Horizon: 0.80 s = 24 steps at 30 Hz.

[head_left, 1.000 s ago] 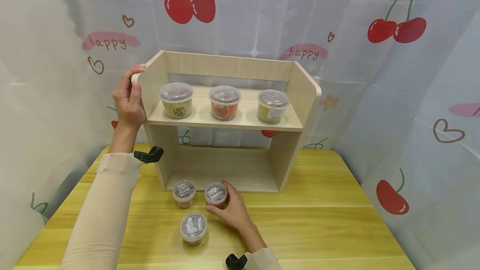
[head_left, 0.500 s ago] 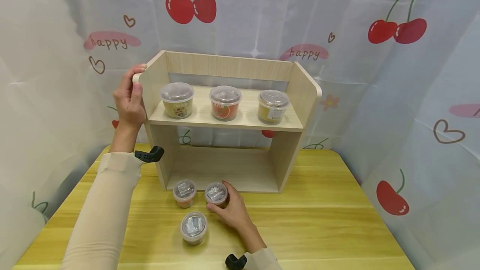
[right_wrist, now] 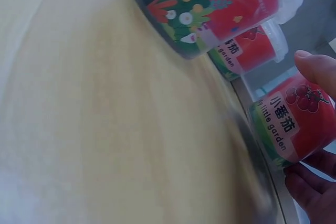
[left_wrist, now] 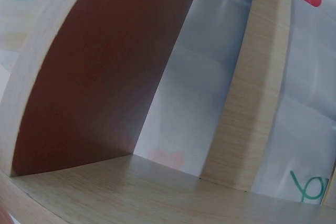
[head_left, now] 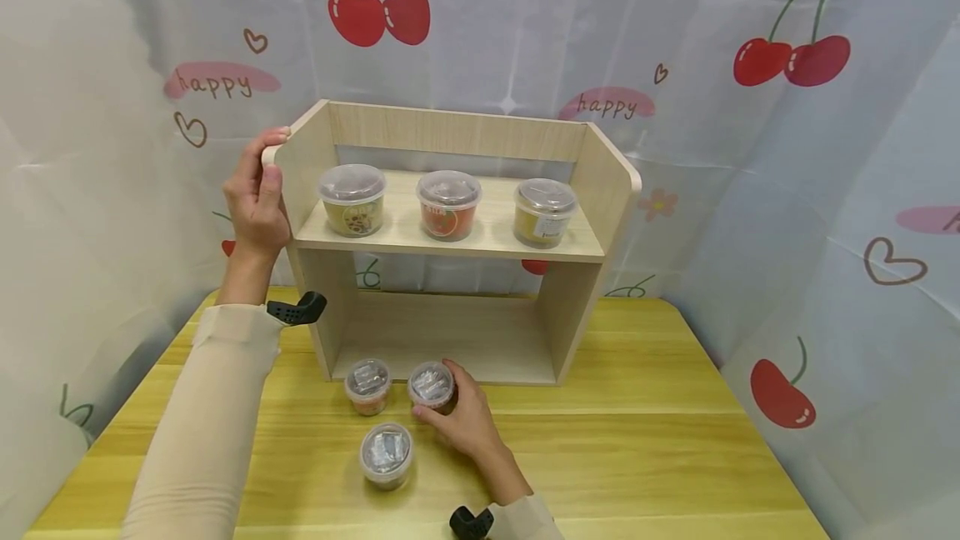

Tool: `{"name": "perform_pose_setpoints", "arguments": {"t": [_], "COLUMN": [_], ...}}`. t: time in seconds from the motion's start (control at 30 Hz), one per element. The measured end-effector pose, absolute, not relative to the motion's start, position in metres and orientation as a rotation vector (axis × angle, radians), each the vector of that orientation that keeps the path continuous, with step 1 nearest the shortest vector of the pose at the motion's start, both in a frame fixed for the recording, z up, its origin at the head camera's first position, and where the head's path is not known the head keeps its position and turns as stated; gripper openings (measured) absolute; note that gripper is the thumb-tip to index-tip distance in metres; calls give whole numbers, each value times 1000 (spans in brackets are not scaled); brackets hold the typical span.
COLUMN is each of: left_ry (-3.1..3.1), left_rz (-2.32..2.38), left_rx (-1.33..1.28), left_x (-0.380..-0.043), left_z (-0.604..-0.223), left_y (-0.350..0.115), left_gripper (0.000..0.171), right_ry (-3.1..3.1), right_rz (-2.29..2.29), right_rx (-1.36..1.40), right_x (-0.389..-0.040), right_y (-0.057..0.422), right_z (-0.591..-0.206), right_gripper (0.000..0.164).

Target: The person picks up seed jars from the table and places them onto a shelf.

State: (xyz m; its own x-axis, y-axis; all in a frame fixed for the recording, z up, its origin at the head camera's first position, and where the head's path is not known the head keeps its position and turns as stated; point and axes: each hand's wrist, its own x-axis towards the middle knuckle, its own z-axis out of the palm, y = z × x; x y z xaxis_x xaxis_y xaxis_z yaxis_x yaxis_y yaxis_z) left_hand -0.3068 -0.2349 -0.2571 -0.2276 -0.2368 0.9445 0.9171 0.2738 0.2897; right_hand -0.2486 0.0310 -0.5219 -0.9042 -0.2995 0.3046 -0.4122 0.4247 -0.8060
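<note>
With fingers and thumb around its left side panel, my left hand point(head_left: 257, 194) grips the pale wooden shelf unit point(head_left: 459, 144). My right hand point(head_left: 470, 417) holds a small round lidded tub point(head_left: 432, 384) on the table, just in front of the unit's bottom board. In the right wrist view that tub point(right_wrist: 294, 119) has a red and green "little garden" label, with the thumb point(right_wrist: 316, 71) on one side and fingers on the other. Beside it stands a similar tub point(head_left: 368, 386), and nearer to me a third tub point(head_left: 386, 455). Silvery packets show through their clear lids.
On the upper shelf stand three larger lidded tubs: a yellow-green one point(head_left: 353, 200), a red one point(head_left: 449, 207) and a yellow one point(head_left: 545, 213). The yellow wood-grain table point(head_left: 645, 440) extends to the right. Behind it hangs a white cherry-print curtain point(head_left: 495, 32).
</note>
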Motion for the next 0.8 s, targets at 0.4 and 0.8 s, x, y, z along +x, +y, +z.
{"name": "perform_pose_setpoints", "arguments": {"t": [0.4, 0.8], "left_ry": [-1395, -1382], "left_rz": [-1235, -1256], "left_rx": [-691, -684], "left_x": [-306, -306], "left_z": [-257, -258], "left_y": [-235, -234], "left_gripper": [40, 42], "right_ry": [-2518, -2494], "right_rz": [1498, 1522], "right_rx": [608, 509], "right_x": [-251, -254], "right_y": [39, 49], "right_z": [-514, -508], "right_gripper": [83, 84]}}
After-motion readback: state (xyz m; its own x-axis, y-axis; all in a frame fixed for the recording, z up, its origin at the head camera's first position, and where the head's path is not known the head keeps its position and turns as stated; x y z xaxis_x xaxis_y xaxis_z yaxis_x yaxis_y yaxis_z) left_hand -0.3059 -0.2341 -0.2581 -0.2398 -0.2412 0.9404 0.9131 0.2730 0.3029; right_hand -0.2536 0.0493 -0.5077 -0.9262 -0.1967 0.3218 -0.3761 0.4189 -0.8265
